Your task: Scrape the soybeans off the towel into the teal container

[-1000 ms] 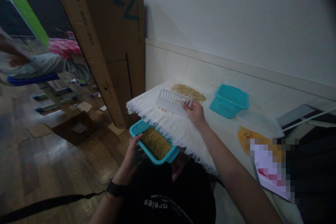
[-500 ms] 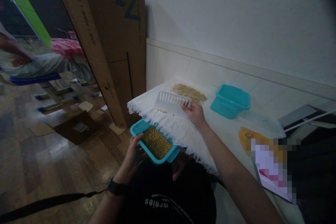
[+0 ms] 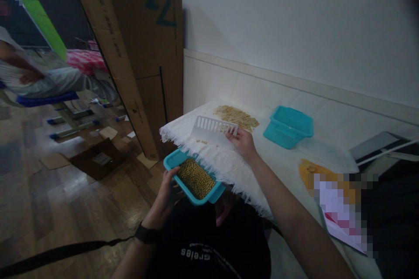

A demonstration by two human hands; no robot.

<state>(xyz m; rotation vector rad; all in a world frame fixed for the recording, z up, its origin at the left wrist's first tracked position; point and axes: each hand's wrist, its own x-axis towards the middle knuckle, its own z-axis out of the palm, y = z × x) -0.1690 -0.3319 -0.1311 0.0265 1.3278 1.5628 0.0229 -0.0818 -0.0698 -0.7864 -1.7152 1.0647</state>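
Note:
My left hand (image 3: 166, 195) grips a teal tray (image 3: 173, 160) full of small yellow beans, held just under the fringed edge of a white cloth (image 3: 225, 161). My right hand (image 3: 242, 143) is closed on a white slotted scraper (image 3: 211, 131) that stands on the cloth. A few loose beans (image 3: 200, 141) lie on the cloth in front of the scraper. Behind the scraper, farther back on the cloth, is a pile of beans (image 3: 238, 116).
An empty teal tray (image 3: 288, 126) sits on the white counter (image 3: 327, 122) to the right. A clear bag and an orange packet (image 3: 309, 170) lie nearer. A tall cardboard box (image 3: 140, 52) leans at the left. Another person sits far left above the wooden floor.
My right hand has drawn the scraper a little toward the cloth's edge, leaving a few beans in front of it. The left hand and tray stay put.

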